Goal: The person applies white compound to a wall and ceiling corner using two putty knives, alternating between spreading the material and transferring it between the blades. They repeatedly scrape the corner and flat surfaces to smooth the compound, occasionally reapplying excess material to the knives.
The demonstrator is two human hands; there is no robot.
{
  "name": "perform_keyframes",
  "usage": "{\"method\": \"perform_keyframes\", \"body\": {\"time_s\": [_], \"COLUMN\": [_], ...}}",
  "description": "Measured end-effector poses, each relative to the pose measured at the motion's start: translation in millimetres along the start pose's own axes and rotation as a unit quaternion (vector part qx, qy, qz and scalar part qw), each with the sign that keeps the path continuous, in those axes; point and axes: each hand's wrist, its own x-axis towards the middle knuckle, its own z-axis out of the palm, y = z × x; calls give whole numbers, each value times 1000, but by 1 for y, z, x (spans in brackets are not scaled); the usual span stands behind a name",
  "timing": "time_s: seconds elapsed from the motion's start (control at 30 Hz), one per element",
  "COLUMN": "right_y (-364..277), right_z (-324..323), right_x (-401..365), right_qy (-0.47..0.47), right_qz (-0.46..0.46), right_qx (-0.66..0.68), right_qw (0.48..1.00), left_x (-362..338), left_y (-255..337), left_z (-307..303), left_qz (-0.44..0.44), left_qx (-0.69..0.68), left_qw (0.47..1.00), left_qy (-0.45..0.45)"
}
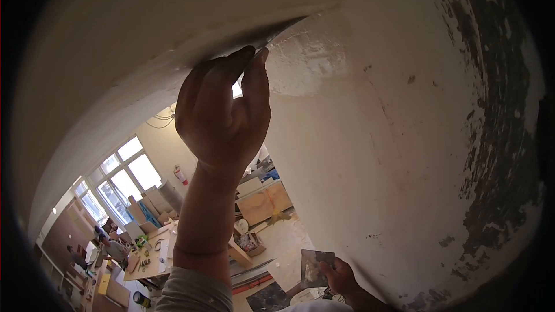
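Pale plaster wall [370, 138] meets the overhead surface [144, 23] along a corner. There the left hand [222, 104], fingers curled, pinches a thin blade [276, 29], seemingly for smoothing; the right hand [345, 280], half closed, grips a smeared plate [312, 268], probably keeping filler near: two hands, two tools

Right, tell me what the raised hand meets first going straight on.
The raised hand would probably meet the pale surface overhead first, its thin blade leading; the gap, if any, is unclear.
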Motion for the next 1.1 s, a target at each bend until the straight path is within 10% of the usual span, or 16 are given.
{"method": "perform_keyframes", "body": {"time_s": [0.3, 0.5, 1.1], "right_y": [-11, -16, 4], "right_z": [-6, -8, -4], "right_x": [0, -1, 4], "right_qy": [10, 11, 1], "right_qz": [7, 15, -2], "right_qx": [6, 4, 44], "right_qw": [1000, 1000, 999], "left_x": [-3, 1, 21], "left_y": [-1, 12, 11], "left_z": [-51, -43, -38], "left_qz": [-85, -2, 72], "left_qx": [69, -87, -5], "left_qw": [993, 995, 997], "left_qy": [-39, -53, 5]}}
